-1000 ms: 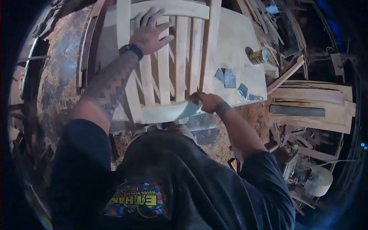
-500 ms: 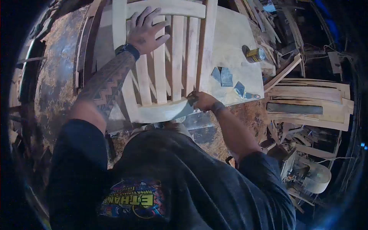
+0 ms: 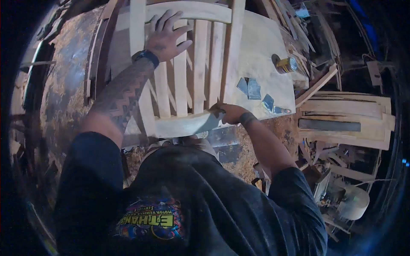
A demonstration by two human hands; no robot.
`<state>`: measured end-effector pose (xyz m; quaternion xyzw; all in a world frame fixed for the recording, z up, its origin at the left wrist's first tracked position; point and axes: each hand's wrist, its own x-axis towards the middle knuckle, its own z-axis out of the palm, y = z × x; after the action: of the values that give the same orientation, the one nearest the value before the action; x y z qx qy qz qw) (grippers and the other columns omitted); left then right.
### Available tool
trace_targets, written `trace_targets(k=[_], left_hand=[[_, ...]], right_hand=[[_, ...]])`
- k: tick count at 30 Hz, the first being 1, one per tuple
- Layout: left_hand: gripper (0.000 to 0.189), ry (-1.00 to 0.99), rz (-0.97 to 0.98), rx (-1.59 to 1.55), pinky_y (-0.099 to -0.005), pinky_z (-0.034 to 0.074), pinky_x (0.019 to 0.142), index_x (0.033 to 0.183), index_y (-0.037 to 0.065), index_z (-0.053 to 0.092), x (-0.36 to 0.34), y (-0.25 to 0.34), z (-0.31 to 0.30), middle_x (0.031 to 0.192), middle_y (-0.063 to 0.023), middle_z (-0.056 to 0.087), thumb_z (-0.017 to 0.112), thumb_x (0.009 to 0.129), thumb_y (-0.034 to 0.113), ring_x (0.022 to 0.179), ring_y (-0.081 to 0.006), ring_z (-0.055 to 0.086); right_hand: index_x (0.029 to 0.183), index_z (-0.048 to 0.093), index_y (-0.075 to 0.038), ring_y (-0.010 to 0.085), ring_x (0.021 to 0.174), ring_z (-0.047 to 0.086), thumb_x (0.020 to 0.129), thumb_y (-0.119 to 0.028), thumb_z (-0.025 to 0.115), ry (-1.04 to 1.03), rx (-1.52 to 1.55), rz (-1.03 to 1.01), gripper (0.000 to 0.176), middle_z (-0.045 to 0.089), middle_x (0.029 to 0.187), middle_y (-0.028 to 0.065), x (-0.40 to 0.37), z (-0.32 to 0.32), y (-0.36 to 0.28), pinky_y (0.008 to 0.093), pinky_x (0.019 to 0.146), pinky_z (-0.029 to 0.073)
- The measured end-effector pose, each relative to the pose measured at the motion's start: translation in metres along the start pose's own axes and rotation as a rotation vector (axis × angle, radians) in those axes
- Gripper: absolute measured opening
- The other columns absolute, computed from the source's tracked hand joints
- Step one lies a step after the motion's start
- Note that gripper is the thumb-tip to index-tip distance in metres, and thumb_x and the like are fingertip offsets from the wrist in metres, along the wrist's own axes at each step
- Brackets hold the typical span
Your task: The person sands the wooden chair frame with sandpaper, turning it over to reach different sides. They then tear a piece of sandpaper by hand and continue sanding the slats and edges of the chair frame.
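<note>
A pale wooden chair back (image 3: 199, 64) with several upright slats lies on a light board (image 3: 260, 42). My left hand (image 3: 166, 40) rests spread over the slats near the curved upper rail (image 3: 192, 9), fingers apart. At the right end of the near curved rail (image 3: 179, 126), my right hand (image 3: 230, 114) is closed, its fingertips at the corner where rail and side post meet. A small dark piece, seemingly folded sandpaper, is pinched there and mostly hidden by the fingers. Dark cut pieces of sandpaper (image 3: 253, 89) lie on the board to the right.
A tin can (image 3: 286, 65) lies near the board's right edge, and a brush-like tool (image 3: 282, 110) sits at its near right corner. Flat wooden panels (image 3: 346, 106), scrap wood (image 3: 337, 158) and a machine (image 3: 352, 202) stand to the right. Sawdust (image 3: 60, 98) covers the floor at left.
The whole view has shifted slightly. My right hand remains at the rail's right corner, its fingers turned a little so the dark piece shows less. My left hand keeps its place on the slats.
</note>
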<state>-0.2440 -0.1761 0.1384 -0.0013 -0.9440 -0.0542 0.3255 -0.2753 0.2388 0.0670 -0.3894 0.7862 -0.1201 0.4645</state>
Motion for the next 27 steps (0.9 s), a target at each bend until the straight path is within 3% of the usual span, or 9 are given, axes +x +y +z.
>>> trace_targets(k=[3,5,8,10,14,15,17,22,27], left_hand=[[0.053,-0.006,0.003,-0.009,-0.0625,0.015,0.132,0.144,0.035,0.070,-0.007,0.001,0.001,0.169,-0.0094,0.042,0.073,0.096,0.056,0.162,-0.0362,0.028],[0.053,0.005,0.010,0.008,-0.0624,0.015,0.132,0.144,0.034,0.070,-0.003,-0.001,0.004,0.169,-0.0100,0.043,0.072,0.096,0.058,0.161,-0.0373,0.029],[0.051,-0.021,0.000,0.007,-0.0622,0.015,0.132,0.144,0.034,0.071,-0.001,0.000,0.000,0.169,-0.0104,0.042,0.071,0.097,0.056,0.161,-0.0381,0.029],[0.052,-0.023,-0.004,0.000,-0.0624,0.015,0.132,0.143,0.034,0.071,-0.009,-0.002,-0.001,0.170,-0.0101,0.042,0.072,0.097,0.057,0.161,-0.0373,0.029],[0.052,0.019,0.028,0.008,-0.0617,0.015,0.132,0.142,0.034,0.071,0.001,-0.003,0.002,0.170,-0.0087,0.042,0.073,0.096,0.058,0.161,-0.0356,0.030],[0.051,0.004,0.017,0.012,-0.0619,0.015,0.132,0.142,0.034,0.072,0.000,-0.001,0.002,0.169,-0.0088,0.043,0.073,0.097,0.058,0.161,-0.0355,0.029],[0.051,-0.022,0.001,-0.003,-0.0617,0.014,0.132,0.142,0.034,0.072,-0.004,-0.001,0.002,0.170,-0.0085,0.043,0.072,0.097,0.059,0.162,-0.0349,0.028],[0.048,0.051,0.032,-0.035,-0.0641,0.015,0.131,0.134,0.030,0.075,-0.001,-0.002,0.003,0.168,-0.0078,0.043,0.075,0.094,0.057,0.161,-0.0335,0.029],[0.049,-0.029,-0.007,0.010,-0.0613,0.013,0.132,0.141,0.037,0.072,-0.003,-0.002,0.002,0.169,-0.0091,0.043,0.073,0.097,0.058,0.162,-0.0367,0.028]], right_hand=[[0.151,0.062,-0.022,0.0191,0.062,0.064,0.080,-0.021,0.081,-0.124,0.118,0.275,0.073,0.079,0.106,0.0095,0.001,-0.028,-0.048,0.0373,0.059,0.057],[0.152,0.061,-0.022,0.0236,0.072,0.070,0.077,-0.018,0.085,-0.098,0.025,0.134,0.079,0.079,0.112,0.0118,0.002,-0.015,-0.016,0.0397,0.067,0.060],[0.152,0.060,-0.022,0.0359,0.110,0.075,0.072,-0.014,0.090,0.016,-0.160,-0.070,0.086,0.076,0.127,0.0205,0.002,-0.005,0.012,0.0460,0.097,0.060],[0.148,0.063,-0.018,0.0391,0.125,0.071,0.072,-0.015,0.090,-0.019,-0.130,-0.028,0.081,0.073,0.134,0.0238,-0.006,-0.004,0.007,0.0472,0.107,0.056],[0.156,0.054,-0.012,0.0423,0.116,0.074,0.085,-0.019,0.076,-0.069,-0.454,0.372,0.075,0.077,0.128,0.0215,0.003,-0.004,-0.044,0.0505,0.101,0.060],[0.131,0.072,-0.008,0.0427,0.110,0.077,0.089,-0.015,0.066,-0.062,-0.578,0.334,0.043,0.080,0.119,0.0212,-0.010,-0.007,-0.060,0.0523,0.095,0.062],[0.134,0.070,-0.006,0.0429,0.111,0.077,0.092,-0.016,0.063,-0.004,-0.470,0.340,0.044,0.079,0.120,0.0227,-0.027,-0.011,-0.083,0.0525,0.096,0.061],[0.152,0.056,-0.010,0.0441,0.115,0.074,0.089,-0.013,0.060,0.025,-0.403,0.324,0.064,0.078,0.122,0.0237,0.002,0.006,-0.043,0.0537,0.099,0.059],[0.146,0.064,-0.012,0.0425,0.121,0.072,0.093,-0.017,0.061,0.136,-0.196,0.279,0.053,0.077,0.125,0.0245,-0.019,0.005,-0.061,0.0530,0.105,0.057]])
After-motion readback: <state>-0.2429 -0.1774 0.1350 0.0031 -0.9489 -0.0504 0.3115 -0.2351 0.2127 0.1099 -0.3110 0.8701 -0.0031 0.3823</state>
